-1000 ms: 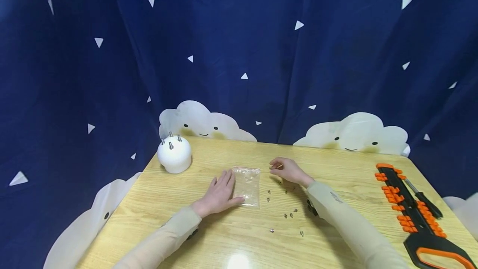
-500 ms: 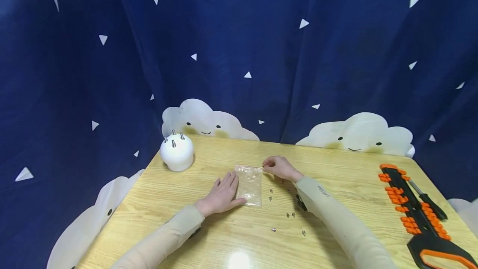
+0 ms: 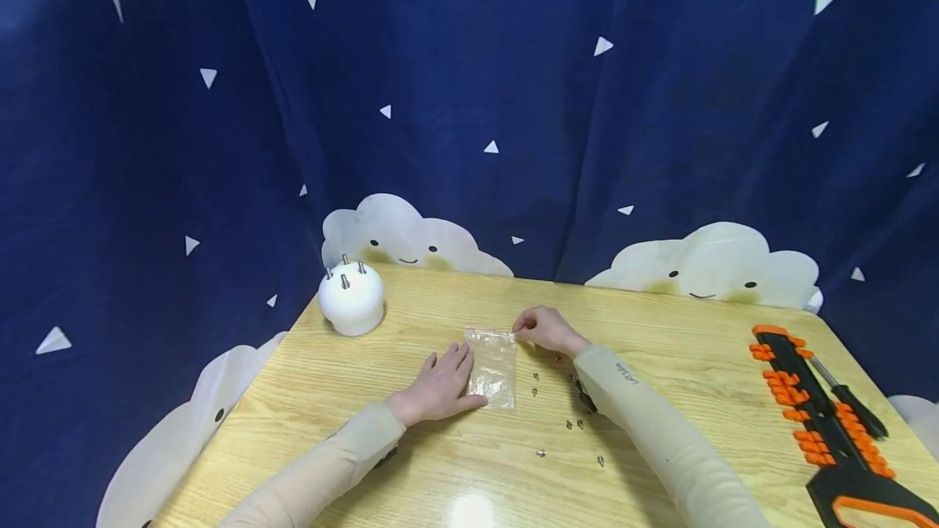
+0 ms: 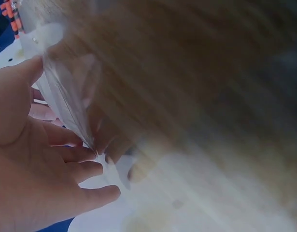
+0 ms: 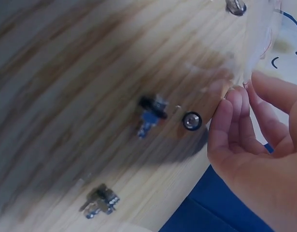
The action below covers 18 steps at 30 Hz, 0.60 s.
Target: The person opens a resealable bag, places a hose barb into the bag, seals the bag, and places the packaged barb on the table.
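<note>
The head view shows a clear plastic bag (image 3: 493,373) lying flat on the wooden table (image 3: 440,479), between a person's two hands. The left hand (image 3: 438,391) rests along the bag's left edge, its fingers extended and its thumb spread out over the bottom corner. The right hand (image 3: 547,327) is at the top right corner, thumb and curled fingertips pinching the bag's edge. Small metal screws (image 3: 540,453) lie scattered to the right of the bag, some near the right sleeve (image 3: 653,430). A white rounded object (image 3: 352,300) with metal pegs stands at the far left; a black-and-orange rack (image 3: 773,345) and a screwdriver (image 3: 858,406) lie on the right.
</note>
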Motion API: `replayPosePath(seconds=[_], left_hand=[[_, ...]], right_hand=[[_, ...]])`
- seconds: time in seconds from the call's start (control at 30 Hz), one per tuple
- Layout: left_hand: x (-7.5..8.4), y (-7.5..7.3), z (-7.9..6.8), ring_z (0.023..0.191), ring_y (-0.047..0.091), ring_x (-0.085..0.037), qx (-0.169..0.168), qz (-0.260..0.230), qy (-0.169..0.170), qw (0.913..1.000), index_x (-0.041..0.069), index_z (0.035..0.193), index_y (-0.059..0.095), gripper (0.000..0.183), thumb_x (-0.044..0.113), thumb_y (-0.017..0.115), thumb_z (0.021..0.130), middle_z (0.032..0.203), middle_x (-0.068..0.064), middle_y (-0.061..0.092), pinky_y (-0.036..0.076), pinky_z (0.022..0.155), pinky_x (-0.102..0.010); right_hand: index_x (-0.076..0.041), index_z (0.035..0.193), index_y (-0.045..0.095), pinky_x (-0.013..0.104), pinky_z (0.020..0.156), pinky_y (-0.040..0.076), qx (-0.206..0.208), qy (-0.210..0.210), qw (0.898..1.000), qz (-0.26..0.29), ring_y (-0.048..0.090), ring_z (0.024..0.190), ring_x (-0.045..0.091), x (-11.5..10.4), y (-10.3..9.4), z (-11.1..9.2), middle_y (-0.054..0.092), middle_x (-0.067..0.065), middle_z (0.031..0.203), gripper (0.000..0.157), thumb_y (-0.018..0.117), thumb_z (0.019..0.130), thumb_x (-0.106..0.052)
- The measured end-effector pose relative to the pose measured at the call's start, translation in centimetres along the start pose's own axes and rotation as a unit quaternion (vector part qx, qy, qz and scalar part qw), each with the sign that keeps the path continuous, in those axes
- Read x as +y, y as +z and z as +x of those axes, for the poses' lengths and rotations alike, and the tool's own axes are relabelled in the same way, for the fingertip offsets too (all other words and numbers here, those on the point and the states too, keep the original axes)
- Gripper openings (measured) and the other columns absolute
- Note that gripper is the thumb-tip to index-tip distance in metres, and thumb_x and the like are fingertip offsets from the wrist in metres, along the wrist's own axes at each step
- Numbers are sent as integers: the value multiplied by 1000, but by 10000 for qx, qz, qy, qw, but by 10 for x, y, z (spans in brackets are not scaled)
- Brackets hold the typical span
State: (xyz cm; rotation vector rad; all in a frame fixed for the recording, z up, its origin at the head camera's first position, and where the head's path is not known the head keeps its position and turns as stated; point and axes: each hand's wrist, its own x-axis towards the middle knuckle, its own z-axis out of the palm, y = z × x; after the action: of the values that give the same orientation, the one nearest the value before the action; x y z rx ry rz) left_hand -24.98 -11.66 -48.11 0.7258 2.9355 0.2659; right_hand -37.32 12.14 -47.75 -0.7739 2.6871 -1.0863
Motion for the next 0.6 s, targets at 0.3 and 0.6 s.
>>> replayPosePath(seconds=[0.3, 0.6], left_hand=[[1, -1, 1, 149, 30, -37, -65, 104, 58, 9999, -3, 151, 33, 84, 57, 54, 95, 160, -22, 31, 32, 117, -62], [1, -4, 2, 150, 29, -37, -135, -27, -29, 9999, -1, 153, 29, 81, 58, 44, 99, 161, -21, 29, 29, 118, -62]], right_hand=[[-4, 85, 64, 21, 60, 42, 121, 381, 9989, -228, 49, 62, 8, -4, 4, 1, 61, 1, 76, 8, 70, 87, -8], [-5, 82, 61, 21, 61, 42, -56, 194, 9988, -447, 49, 63, 8, -8, 1, -6, 63, 2, 74, 9, 70, 84, -4]])
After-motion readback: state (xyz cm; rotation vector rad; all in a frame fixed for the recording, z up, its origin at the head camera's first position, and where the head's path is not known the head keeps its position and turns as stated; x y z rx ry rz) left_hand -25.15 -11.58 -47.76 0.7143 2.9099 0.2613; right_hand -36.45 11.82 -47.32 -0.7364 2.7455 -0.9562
